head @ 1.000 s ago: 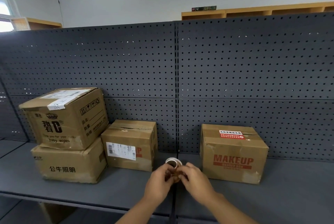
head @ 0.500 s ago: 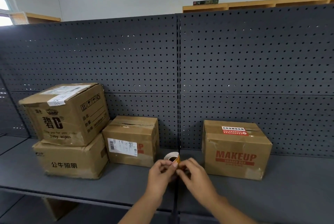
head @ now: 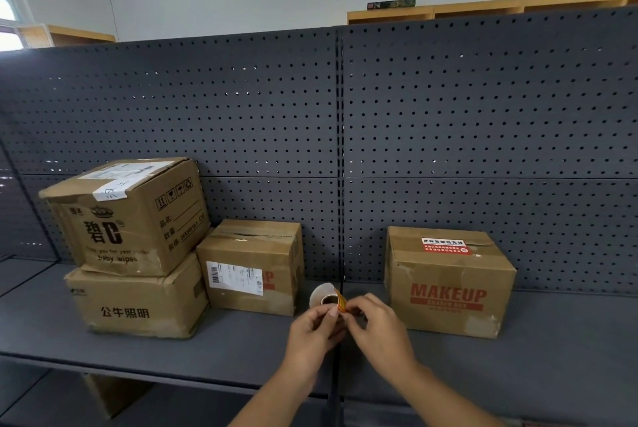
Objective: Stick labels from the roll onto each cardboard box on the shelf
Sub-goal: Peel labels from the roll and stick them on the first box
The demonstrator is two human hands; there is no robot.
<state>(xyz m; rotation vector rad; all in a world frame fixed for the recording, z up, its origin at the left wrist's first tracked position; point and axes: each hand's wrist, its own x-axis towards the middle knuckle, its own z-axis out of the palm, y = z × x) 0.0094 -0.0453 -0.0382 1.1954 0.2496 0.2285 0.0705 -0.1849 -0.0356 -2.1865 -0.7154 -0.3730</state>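
My left hand (head: 316, 330) grips the small label roll (head: 322, 293) above the shelf's middle. My right hand (head: 374, 326) pinches a red-orange label (head: 340, 304) that is partly peeled from the roll. Several cardboard boxes stand on the grey shelf (head: 224, 347). The MAKEUP box (head: 448, 283) on the right carries a red label (head: 445, 246) on its top. Left of my hands is a small box with a white shipping label (head: 252, 268). Further left, a baby wipes box (head: 127, 216) sits on a lower box (head: 138, 306).
A dark pegboard back panel (head: 483, 133) rises behind the boxes. A vertical divider seam (head: 340, 219) runs down the middle. Wooden shelving (head: 483, 7) shows above the panel, and part of another box (head: 114, 395) sits below the shelf at the left.
A red-orange label has come up off the roll between my fingers. My hands have stayed together at the shelf's middle, and the view has tilted slightly.
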